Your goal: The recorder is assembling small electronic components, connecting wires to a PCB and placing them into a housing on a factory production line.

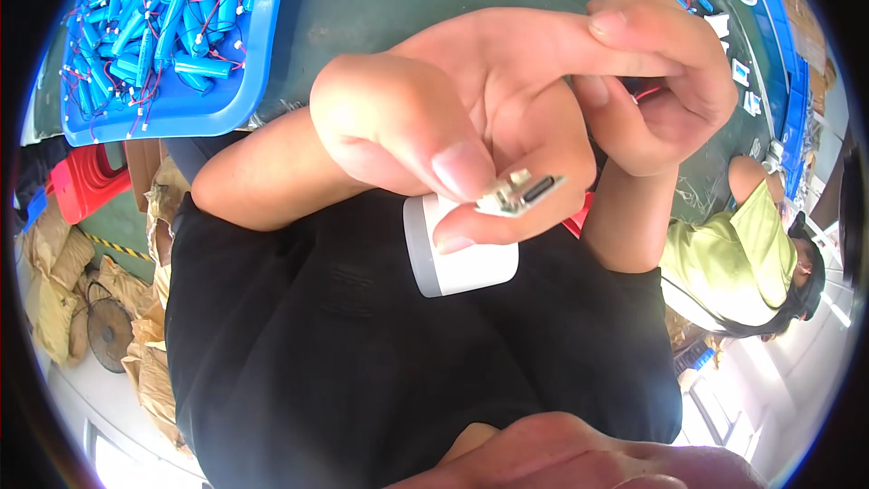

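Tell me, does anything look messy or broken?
The blue cylinders in the blue tray look messy: they lie jumbled, pointing every which way. I see nothing clearly broken, though the board pinched in the left hand is too tiny to check closely.

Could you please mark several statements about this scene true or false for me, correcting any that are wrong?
1. The left hand pinches a small circuit board. True.
2. Blue cylinders lie in the tray. True.
3. The tray is red. False: it is blue.
4. The white casing has a grey band. True.
5. The co-worker's top is black. False: it is yellow-green.
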### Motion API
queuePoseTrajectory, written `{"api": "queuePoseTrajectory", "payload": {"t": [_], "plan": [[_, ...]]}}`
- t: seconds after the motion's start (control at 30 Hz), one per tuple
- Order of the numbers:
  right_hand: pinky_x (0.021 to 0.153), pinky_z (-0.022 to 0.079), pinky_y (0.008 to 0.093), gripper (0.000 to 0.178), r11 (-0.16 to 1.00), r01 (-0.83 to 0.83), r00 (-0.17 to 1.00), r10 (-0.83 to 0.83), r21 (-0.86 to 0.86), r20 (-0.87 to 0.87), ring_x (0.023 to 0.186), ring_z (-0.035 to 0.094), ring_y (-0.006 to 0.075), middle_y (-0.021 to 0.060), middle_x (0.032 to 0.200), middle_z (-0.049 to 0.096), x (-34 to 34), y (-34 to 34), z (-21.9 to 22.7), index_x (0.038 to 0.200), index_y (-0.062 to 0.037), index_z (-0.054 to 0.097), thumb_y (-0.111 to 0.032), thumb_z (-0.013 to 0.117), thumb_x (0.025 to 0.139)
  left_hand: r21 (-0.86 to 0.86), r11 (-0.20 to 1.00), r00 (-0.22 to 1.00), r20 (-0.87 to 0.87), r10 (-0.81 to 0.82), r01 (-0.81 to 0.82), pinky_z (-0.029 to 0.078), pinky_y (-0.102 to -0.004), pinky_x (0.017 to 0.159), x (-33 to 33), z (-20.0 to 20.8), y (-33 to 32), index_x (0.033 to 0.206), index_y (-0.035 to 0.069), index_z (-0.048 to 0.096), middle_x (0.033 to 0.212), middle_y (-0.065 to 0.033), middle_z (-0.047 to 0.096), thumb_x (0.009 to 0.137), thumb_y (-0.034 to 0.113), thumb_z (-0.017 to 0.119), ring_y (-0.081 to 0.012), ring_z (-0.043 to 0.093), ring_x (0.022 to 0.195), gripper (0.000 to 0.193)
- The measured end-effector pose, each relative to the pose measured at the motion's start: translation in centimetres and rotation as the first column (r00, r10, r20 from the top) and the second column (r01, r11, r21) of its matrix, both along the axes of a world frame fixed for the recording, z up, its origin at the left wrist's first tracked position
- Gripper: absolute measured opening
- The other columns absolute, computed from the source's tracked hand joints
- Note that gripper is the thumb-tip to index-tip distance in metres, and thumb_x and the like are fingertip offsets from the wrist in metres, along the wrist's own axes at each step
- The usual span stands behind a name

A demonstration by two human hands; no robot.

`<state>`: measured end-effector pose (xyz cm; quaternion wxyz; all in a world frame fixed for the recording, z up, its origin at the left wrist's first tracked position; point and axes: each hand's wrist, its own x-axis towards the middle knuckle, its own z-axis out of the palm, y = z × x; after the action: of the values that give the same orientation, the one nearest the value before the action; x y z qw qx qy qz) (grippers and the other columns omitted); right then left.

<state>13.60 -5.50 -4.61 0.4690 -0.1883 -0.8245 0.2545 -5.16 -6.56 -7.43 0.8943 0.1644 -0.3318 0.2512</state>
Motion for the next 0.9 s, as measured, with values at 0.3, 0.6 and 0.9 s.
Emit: {"api": "queuePoseTrajectory", "payload": {"t": [0.3,0.6,0.9], "plan": [[0.052,0.035,0.0313,0.036,0.989,-0.118,0.985,0.105,-0.094,-0.140,0.066,0.044,0.0159,0.0124,0.080,0.057,0.2,0.0,-0.6,0.111,0.0117,0.063,0.006,0.064,0.076,-0.015,0.998,0.991,-0.120,-0.066,0.064,0.048,-0.0265,0.047,-0.8,0.1,-0.2,0.140,-0.019,0.014,0.066,-0.0161,0.058,0.069,0.003,0.064,-0.0185,0.059,0.050,0.090],[0.050,0.033,0.0298,0.033,0.983,-0.167,0.978,0.155,-0.076,-0.139,0.062,0.043,0.0142,0.0133,0.081,0.056,0.2,0.1,-0.2,0.112,0.0090,0.064,0.001,0.069,0.080,-0.097,0.980,0.964,-0.186,-0.190,0.174,0.041,-0.0218,0.045,-1.2,0.1,-0.5,0.157,-0.008,-0.015,0.072,-0.0140,0.065,0.082,0.005,0.068,-0.0145,0.057,0.055,0.113],[0.048,0.031,0.0295,0.032,0.963,-0.215,0.966,0.186,-0.163,-0.178,0.059,0.041,0.0126,0.0120,0.083,0.055,0.7,0.0,-0.3,0.114,0.0078,0.064,-0.005,0.071,0.085,-0.145,0.984,0.945,-0.292,-0.144,0.106,0.046,-0.0249,0.047,-1.9,1.5,-0.9,0.140,-0.019,0.025,0.069,-0.0161,0.063,0.059,-0.006,0.059,-0.0171,0.061,0.052,0.089]]}}
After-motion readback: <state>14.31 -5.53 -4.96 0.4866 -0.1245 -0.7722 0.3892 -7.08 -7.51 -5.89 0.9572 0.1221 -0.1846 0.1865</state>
